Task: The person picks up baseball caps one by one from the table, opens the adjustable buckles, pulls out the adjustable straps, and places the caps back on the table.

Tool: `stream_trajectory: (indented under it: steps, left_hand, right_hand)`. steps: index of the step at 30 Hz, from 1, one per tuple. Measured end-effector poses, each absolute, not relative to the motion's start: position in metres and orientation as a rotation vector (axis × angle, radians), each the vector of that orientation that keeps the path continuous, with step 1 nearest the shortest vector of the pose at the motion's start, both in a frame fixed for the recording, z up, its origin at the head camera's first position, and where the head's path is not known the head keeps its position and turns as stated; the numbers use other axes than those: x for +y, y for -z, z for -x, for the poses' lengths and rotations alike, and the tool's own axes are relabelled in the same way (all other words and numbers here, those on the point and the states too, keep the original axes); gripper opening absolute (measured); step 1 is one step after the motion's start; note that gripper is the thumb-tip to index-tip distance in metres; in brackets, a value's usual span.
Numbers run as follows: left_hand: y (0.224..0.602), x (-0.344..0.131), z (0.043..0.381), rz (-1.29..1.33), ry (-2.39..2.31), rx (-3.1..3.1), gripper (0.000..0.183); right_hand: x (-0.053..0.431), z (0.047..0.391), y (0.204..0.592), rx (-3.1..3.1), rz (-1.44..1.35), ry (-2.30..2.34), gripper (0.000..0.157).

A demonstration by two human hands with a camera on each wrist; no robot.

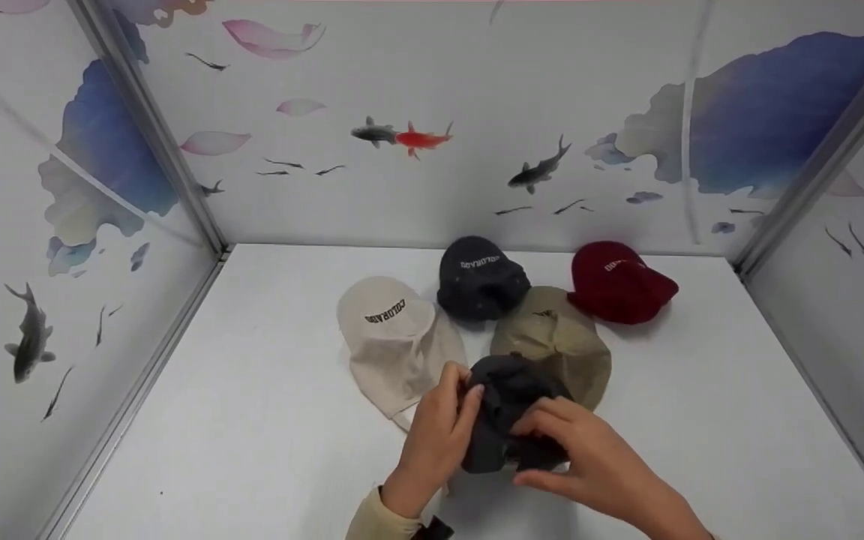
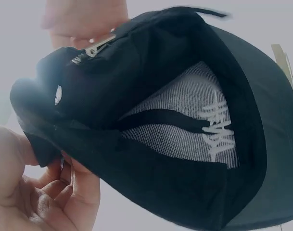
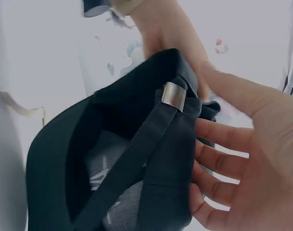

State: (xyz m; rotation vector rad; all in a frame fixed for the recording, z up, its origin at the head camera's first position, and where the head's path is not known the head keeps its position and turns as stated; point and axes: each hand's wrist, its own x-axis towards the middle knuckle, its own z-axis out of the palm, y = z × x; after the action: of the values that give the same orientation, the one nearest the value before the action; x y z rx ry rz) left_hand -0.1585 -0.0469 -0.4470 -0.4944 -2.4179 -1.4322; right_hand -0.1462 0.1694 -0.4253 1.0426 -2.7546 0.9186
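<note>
While a broad, smooth white table [image 1: 252,360] spreads below, a soft black fabric cap [image 1: 503,390] is held up over its near side, in front of a cream cloth cap [image 1: 376,356] and an olive-tan cloth cap [image 1: 586,360]; a dark grey cloth cap [image 1: 477,274] and a dark red cloth cap [image 1: 608,289] sit farther back. In the left wrist view the black cap's hollow faces the camera, its long axis running from the back band [image 2: 79,139] to the brim [image 2: 276,144], which points right, away from the fingers. The left hand [image 1: 432,435], its fingers bent, pinches the edge; the right hand [image 1: 589,457], thumb spread wide, loosely touches the cap with gently bent fingers. A shiny metal buckle [image 3: 174,96] sits on the dark strap [image 3: 146,139].
</note>
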Motion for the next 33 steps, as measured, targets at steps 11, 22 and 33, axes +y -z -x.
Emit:
stream_trajectory:
  steps: [11, 22, 33]
  left_hand:
    - [0.449, -0.048, 0.158, 0.459, 1.589, -2.383, 0.019]
    - [0.449, -0.056, 0.152, 0.397, 1.512, -2.346, 0.018]
    - [0.458, -0.042, 0.122, 0.651, 0.932, -2.241, 0.021]
  right_hand:
    - [0.157, 0.143, 0.447, -2.671, -0.979, -0.734, 0.041]
    - [0.161, 0.145, 0.448, -2.564, -0.94, -1.095, 0.031]
    - [0.157, 0.151, 0.442, -2.519, -0.876, -1.483, 0.011]
